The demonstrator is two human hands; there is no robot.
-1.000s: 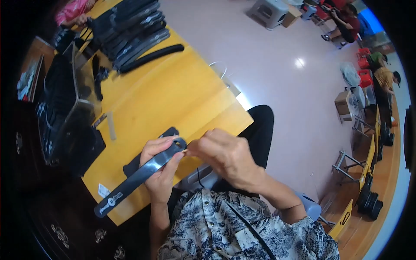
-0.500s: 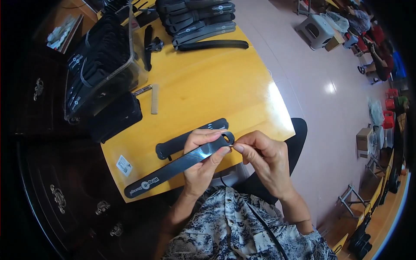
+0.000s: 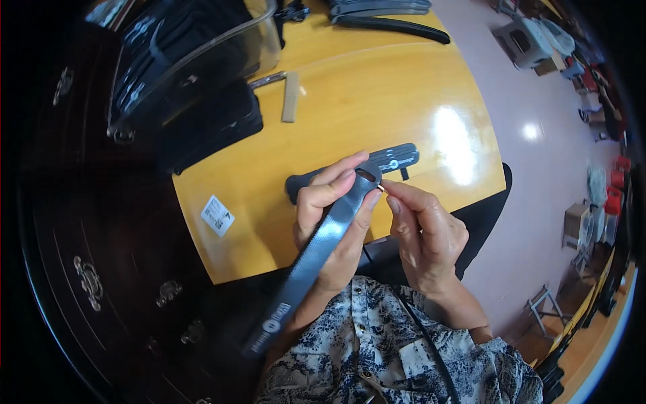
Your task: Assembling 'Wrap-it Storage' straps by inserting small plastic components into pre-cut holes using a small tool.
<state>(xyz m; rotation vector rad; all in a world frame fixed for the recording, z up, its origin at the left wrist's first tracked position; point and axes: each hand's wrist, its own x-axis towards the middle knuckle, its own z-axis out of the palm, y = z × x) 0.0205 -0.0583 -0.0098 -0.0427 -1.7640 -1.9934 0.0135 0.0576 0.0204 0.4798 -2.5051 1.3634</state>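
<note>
My left hand (image 3: pixel 316 210) is closed around a long flat black strap (image 3: pixel 321 242). The strap has an oval slot at its upper end, and its lower end slants toward my left forearm. Close to the slotted end, my right hand (image 3: pixel 431 237) pinches thumb and forefinger together. A small shiny bit shows between those fingertips and the strap's edge, too small to name. Behind my hands, a bundle of black straps (image 3: pixel 398 160) lies on the yellow table (image 3: pixel 363 94), partly hidden by my left hand.
A clear plastic bin (image 3: pixel 266 48) full of black straps stands at the far left. A tan strip (image 3: pixel 291 99) and a white label (image 3: pixel 217 215) lie on the table. More straps (image 3: pixel 393 28) sit at the back. Beyond the right edge, a grey stool (image 3: pixel 521 44) is on the floor.
My view has shifted, so the table items sit higher and farther right. The strap has swung steeper, its lower end coming toward my body. Both hands stay at the slotted end.
</note>
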